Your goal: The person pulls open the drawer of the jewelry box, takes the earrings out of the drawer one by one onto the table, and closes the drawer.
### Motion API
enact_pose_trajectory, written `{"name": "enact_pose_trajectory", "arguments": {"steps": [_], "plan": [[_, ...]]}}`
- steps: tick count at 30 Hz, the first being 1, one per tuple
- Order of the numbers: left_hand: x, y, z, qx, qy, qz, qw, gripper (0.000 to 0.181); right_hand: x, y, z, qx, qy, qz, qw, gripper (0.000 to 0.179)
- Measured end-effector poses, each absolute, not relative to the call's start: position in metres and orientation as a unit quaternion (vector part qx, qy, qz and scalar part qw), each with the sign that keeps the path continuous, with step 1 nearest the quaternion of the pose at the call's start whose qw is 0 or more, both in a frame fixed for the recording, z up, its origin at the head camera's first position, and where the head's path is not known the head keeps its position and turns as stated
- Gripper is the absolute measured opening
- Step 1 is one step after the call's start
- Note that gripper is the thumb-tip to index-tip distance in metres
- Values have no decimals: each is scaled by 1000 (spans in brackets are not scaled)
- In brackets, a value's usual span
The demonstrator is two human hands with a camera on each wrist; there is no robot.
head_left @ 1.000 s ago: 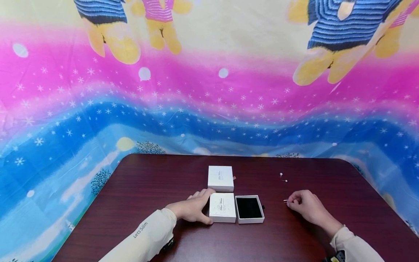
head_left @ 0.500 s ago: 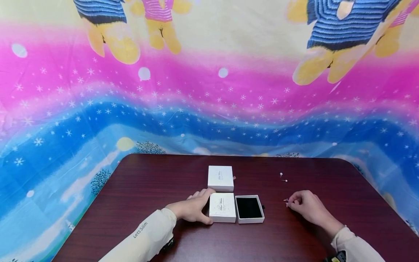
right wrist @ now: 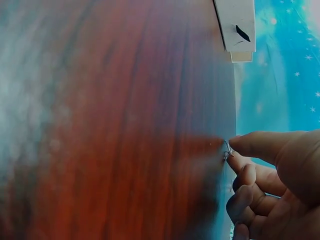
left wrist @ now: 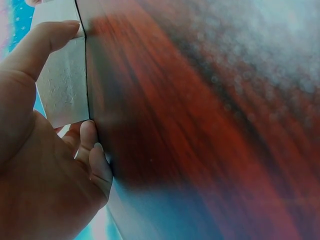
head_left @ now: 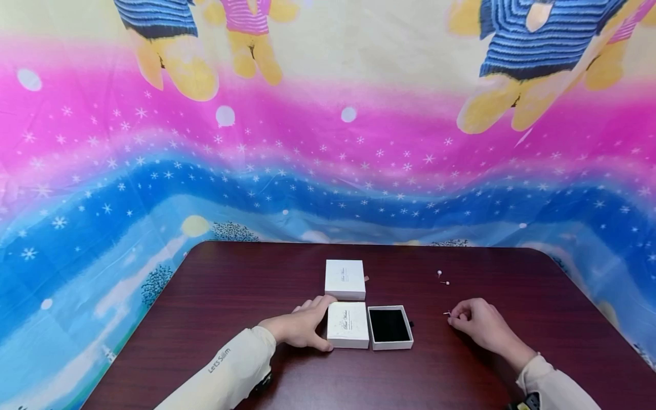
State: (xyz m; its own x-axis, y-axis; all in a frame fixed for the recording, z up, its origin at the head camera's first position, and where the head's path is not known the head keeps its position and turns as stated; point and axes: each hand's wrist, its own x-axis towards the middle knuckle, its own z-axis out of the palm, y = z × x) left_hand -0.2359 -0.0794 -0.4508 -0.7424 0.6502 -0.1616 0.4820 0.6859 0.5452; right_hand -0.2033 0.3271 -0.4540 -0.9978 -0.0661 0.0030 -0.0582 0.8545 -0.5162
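Note:
In the head view, my left hand [head_left: 303, 324] holds the near white box sleeve [head_left: 347, 324], thumb at its front corner and fingers at the back one. The left wrist view shows the thumb lying against the white box wall [left wrist: 65, 82]. On the right, my right hand [head_left: 483, 323] pinches a thin silver earring [right wrist: 227, 147] between thumb and forefinger, low over the table. Its remaining fingers are curled in. The box drawer [head_left: 371, 333], lined with a black pad [head_left: 389, 325], sits right beside the sleeve.
Behind the near sleeve stands another white box [head_left: 345, 279] with a small ribbon tab. Two pearl stud earrings [head_left: 439, 273] [head_left: 447, 283] lie beyond my right hand on the dark red-brown table [head_left: 256, 273]. A printed cloth [head_left: 328, 142] hangs behind the table.
The silver earring has shifted in my right fingertips; a part that stuck out toward me half a second ago is out of sight. My left hand and the boxes have stayed put.

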Motion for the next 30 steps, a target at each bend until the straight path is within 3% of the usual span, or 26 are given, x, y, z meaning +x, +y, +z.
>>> {"name": "enact_pose_trajectory", "arguments": {"steps": [15, 30], "plan": [[-236, -80, -451, 313, 902, 241, 174, 83, -201, 325, -455, -22, 974, -224, -10, 27], [-236, -79, -453, 313, 901, 242, 175, 84, -202, 323, -455, -21, 975, -220, -11, 33]]}}
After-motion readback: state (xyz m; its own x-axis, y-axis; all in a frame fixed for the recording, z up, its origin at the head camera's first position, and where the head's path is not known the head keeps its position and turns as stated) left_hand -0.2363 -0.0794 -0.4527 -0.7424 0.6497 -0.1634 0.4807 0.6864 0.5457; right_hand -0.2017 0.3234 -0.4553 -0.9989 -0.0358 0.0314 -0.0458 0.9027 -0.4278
